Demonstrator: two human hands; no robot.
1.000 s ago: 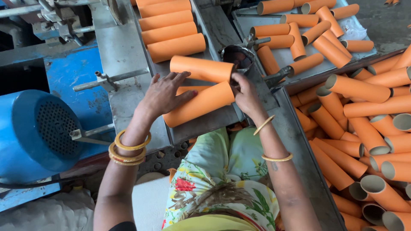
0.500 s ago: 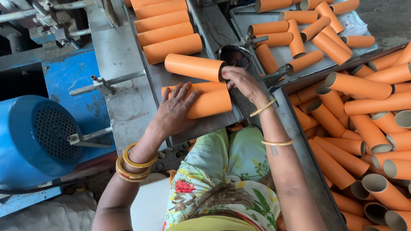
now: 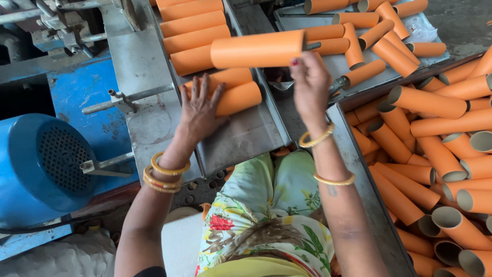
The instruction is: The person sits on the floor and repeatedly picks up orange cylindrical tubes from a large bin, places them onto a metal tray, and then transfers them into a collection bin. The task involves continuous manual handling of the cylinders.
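At the left of the bench sits the biggest thing in view, a round blue motor housing [image 3: 46,164] with a perforated face, bolted beside a grey metal trough [image 3: 241,138] that runs away from the person. On the right, a deep bin holds a loose heap of orange tubes [image 3: 435,154] lying every way, and more lie scattered on a flat tray [image 3: 433,25] above it. Inside the trough, a neat row of tubes [image 3: 192,23] lies side by side, crosswise. The raised tube [image 3: 256,48] hangs level above the trough, clear of the row and just over the two near tubes [image 3: 238,97]. The right hand [image 3: 310,84] pinches this raised tube at its right end, fingers closed round the rim. The left hand [image 3: 200,107] is spread flat, palm down, fingertips resting on the two near tubes in the trough. The step in hand looks like bringing one tube across to join those laid in the trough. Setting it down would call for keeping it level and parallel to the row, while the flat hand keeps the near tubes from rolling. Gold bangles [image 3: 164,174] ring both wrists.
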